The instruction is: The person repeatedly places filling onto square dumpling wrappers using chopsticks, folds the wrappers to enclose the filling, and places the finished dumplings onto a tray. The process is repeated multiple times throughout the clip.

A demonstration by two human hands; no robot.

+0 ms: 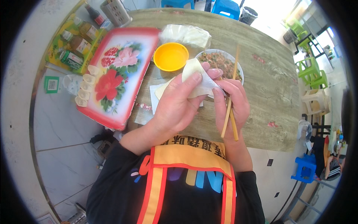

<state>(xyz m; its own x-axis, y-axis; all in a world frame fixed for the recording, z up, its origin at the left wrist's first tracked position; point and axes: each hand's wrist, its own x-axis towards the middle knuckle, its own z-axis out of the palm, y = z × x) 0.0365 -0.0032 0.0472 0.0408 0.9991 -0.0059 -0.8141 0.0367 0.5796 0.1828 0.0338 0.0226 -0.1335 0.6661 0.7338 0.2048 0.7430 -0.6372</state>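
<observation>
Between my hands is a thin, pale dough wrapper [205, 85], partly folded. My left hand [179, 100] holds it with the thumb on top. The fingertips of my right hand [233, 100] pinch its right corner, and that hand also holds a pair of wooden chopsticks [230, 119]. Behind my hands stands a white bowl of minced filling with green bits [223, 60]. A yellow bowl [171, 56] is just left of it. More wrappers [160, 91] lie partly hidden under my left hand. Several folded dumplings [84, 89] line the left edge of a red-rimmed floral tray [141, 84].
A plastic bag of wrappers [186, 35] lies behind the yellow bowl. Bottles and a green can stand in a yellow carton [92, 53] at the far left, near a metal utensil holder [116, 12]. Plastic stools [307, 70] stand beyond the wooden table [268, 112]. A person is partly visible at the far right.
</observation>
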